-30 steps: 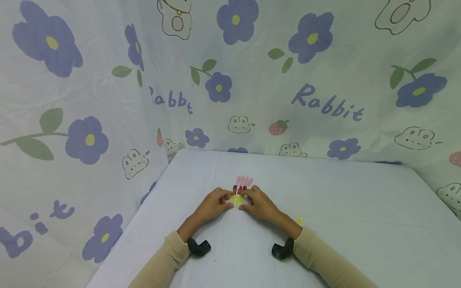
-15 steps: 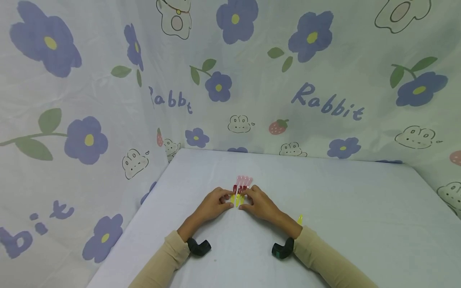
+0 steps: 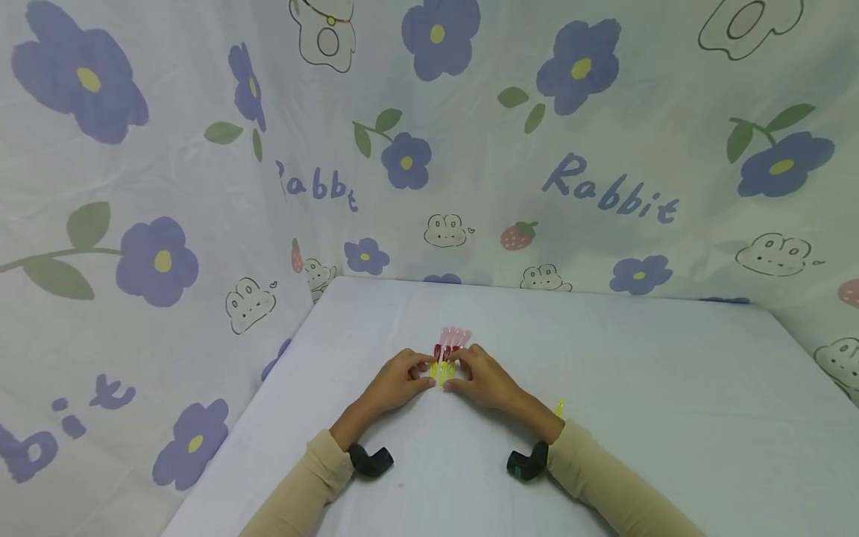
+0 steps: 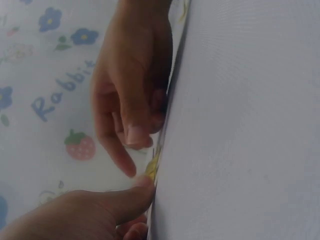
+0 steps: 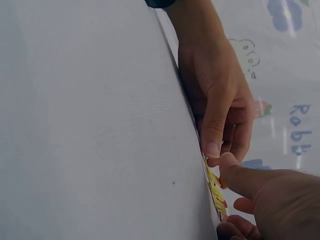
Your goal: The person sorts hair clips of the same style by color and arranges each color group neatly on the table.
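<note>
Small teardrop-shaped hair clips lie in rows on the white table, seen in the head view. The row of yellow hair clips is nearest, with dark red hair clips behind it and pink hair clips farthest. My left hand holds the yellow row's left side between thumb and fingers. From the right, my right hand spans the same row, thumb at the near end and index finger at the far end. Fingers partly cover the red and yellow clips. In the right wrist view, yellow clips show edge-on below both thumbs.
One more yellow hair clip lies beside my right forearm, partly hidden by it. A white cloth printed with flowers and rabbits hangs behind and to the left of the table. Each wrist wears a black camera.
My right hand has shifted very slightly left, covering a little more of the red row. The left hand and the loose yellow clip have stayed in place.
</note>
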A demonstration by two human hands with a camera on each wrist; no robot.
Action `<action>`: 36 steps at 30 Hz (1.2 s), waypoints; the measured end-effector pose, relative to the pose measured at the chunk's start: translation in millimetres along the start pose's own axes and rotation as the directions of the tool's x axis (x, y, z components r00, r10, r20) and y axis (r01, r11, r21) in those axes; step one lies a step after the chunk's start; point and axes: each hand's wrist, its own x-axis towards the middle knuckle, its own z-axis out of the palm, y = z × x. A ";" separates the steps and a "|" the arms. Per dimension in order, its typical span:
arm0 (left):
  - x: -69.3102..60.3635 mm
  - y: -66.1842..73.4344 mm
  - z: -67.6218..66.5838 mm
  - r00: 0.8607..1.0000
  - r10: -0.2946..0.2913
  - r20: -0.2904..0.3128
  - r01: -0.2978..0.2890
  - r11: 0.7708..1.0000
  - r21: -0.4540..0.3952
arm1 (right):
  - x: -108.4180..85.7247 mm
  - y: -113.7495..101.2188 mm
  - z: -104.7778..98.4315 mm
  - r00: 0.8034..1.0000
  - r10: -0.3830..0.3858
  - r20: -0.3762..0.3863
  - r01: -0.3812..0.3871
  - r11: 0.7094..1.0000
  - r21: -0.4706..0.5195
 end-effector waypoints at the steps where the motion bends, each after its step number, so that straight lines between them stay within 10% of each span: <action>1: 0.4 0.0 -0.2 1.000 0.002 -0.001 -0.002 1.000 -0.002 | 0.5 -0.3 -1.4 1.000 0.004 0.009 -0.004 1.000 0.005; 36: -1.1 -0.3 0.6 0.999 -0.033 0.002 0.033 0.999 -0.003 | -53.6 5.4 -106.2 0.979 -0.013 0.205 0.029 0.997 -0.076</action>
